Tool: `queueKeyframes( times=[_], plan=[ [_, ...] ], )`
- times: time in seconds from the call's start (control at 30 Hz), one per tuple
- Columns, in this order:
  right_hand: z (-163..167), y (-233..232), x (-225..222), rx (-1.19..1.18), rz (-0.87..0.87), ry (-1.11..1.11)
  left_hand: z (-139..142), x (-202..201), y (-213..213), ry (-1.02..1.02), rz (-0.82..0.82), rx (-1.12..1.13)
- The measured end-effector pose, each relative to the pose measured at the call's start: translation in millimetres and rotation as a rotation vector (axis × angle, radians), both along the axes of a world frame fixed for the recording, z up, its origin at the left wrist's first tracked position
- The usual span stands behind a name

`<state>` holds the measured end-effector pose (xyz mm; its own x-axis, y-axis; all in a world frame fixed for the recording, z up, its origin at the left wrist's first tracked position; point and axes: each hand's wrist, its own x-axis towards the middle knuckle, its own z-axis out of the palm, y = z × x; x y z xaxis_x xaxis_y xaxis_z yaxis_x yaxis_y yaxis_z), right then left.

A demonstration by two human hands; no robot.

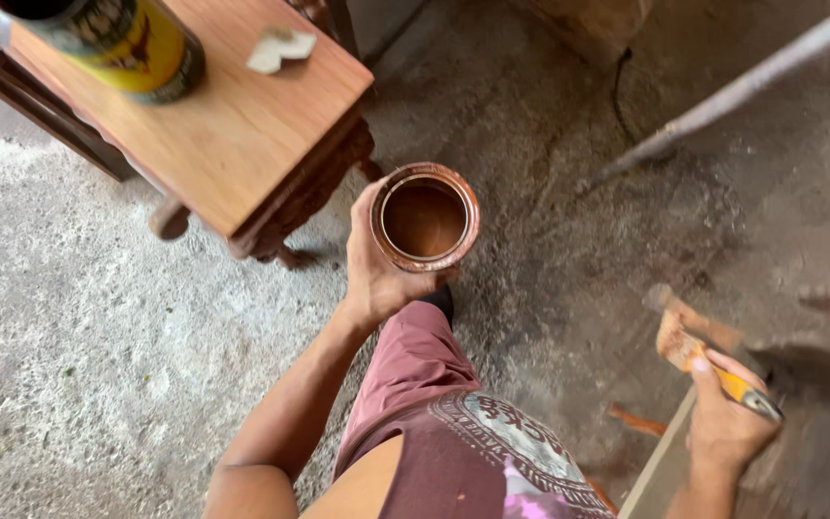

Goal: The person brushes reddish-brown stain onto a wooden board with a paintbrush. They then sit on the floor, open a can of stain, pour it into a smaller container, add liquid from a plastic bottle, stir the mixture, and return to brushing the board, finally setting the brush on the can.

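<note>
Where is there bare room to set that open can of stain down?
Bare tabletop lies between the yellow tin and the pale scrap. Open floor spreads left of the left hand holding the can.

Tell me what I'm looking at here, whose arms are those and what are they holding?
The camera sits on a person's head and looks down, so the arms are that person's own. The left hand holds an open tin with brown liquid inside. The right hand grips a paintbrush with a yellow handle; it looks blurred. At the top left stands a small wooden table. On it sit a yellow can and a small pale scrap. Below is a dusty grey floor, and a pale pole slants across the top right.
</note>
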<state>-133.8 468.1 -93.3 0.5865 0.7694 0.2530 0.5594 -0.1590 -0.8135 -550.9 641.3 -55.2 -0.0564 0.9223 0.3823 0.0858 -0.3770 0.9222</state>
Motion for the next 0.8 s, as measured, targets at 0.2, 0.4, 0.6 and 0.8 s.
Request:
queueKeyframes(
  times=[0.2,0.4,0.6,0.8],
  plan=[
    [57,212,-77,0.101,0.146,0.087,36,-35,106,0.065,-0.009,0.050],
    [124,325,-127,0.096,0.323,-0.130,76,-47,173,0.081,0.042,0.019],
    [106,436,-91,0.077,0.294,0.074,84,-29,243,0.018,0.179,0.041],
    [74,592,-39,0.086,0.390,0.413,99,-10,328,0.004,0.352,0.092]
  ],
)
